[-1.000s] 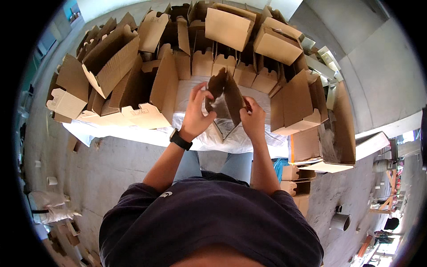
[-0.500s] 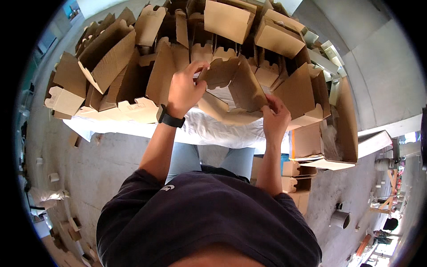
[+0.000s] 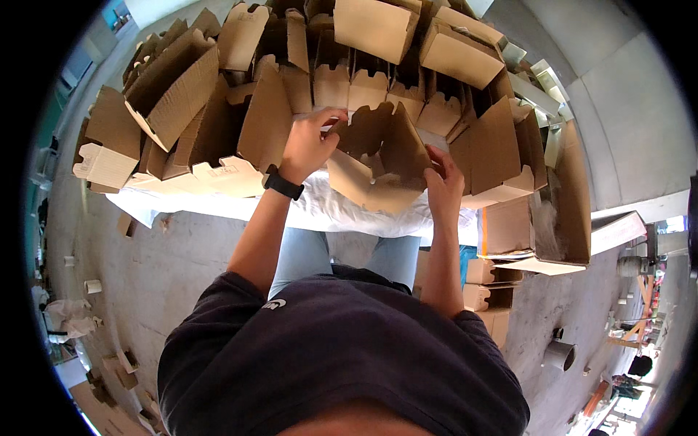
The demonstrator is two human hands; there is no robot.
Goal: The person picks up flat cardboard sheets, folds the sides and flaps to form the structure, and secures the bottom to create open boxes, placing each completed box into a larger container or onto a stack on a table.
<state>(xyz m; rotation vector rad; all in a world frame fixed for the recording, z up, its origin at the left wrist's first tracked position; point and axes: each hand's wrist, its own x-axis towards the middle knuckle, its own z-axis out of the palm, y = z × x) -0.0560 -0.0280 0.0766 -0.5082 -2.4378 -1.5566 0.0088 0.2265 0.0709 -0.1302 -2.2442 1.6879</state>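
Observation:
Between my hands is a brown cardboard box (image 3: 407,151) with notched flaps, partly unfolded above a white cloth (image 3: 313,211). Light shows through a gap where its lower panels meet. My left hand (image 3: 308,145), with a black watch (image 3: 282,183) on the wrist, pinches the box's left edge between thumb and fingers. On the opposite side, my right hand (image 3: 445,182) grips the right edge, fingers behind the panel and thumb in front. The fingertips are partly hidden.
Open cardboard boxes (image 3: 174,102) crowd the back and both sides of the work surface. A larger box (image 3: 571,196) stands at the right edge. Smaller boxes (image 3: 491,320) are stacked below on the right. A grey cylinder (image 3: 560,354) lies on the concrete floor.
The box's side edges have come closer together and its front has dropped a little lower in the picture. My right hand has shifted left, my left hand slightly right; both keep their hold.

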